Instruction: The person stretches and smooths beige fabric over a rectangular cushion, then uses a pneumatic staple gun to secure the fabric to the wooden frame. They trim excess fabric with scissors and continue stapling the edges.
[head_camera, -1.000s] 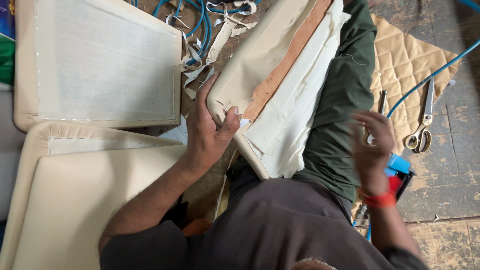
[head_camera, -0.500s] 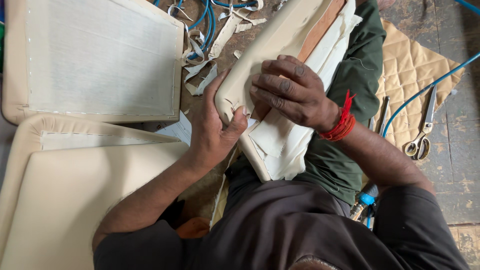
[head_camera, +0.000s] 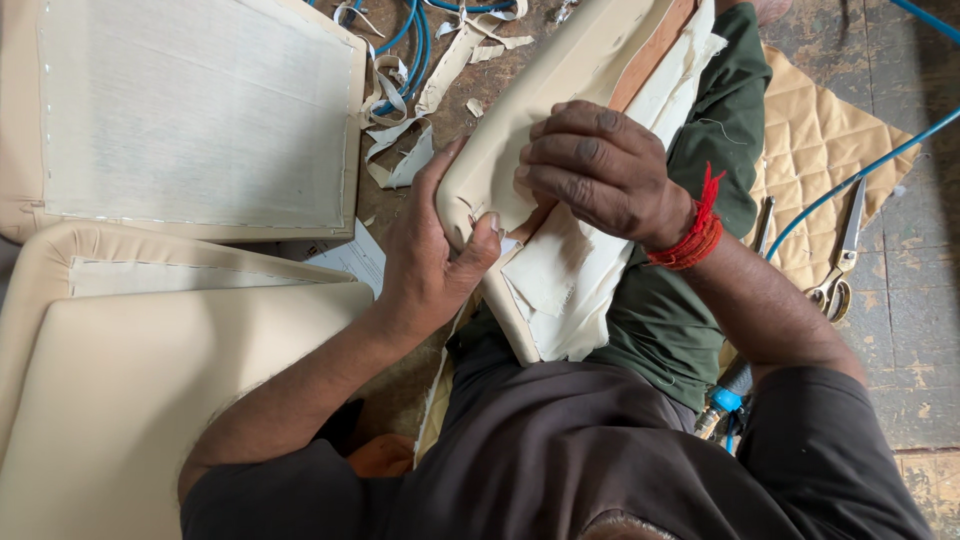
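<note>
While the cream upholstered panel (head_camera: 540, 120) lay tilted across the person's lap, the left hand (head_camera: 430, 260) pinched its lower corner between thumb and fingers; the right hand (head_camera: 600, 170) pressed on it, fingers together and curled; scissors (head_camera: 840, 270) lay well apart on the quilted fabric (head_camera: 820, 150).

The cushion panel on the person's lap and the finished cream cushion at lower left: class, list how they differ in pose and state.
The cushion panel lies tilted across the lap, gripped by the left hand and right hand; the finished cushion lies flat, untouched. The panel shows loose white fabric and a brown board edge; the finished cushion shows only a smooth face. Both have cream covering.
</note>
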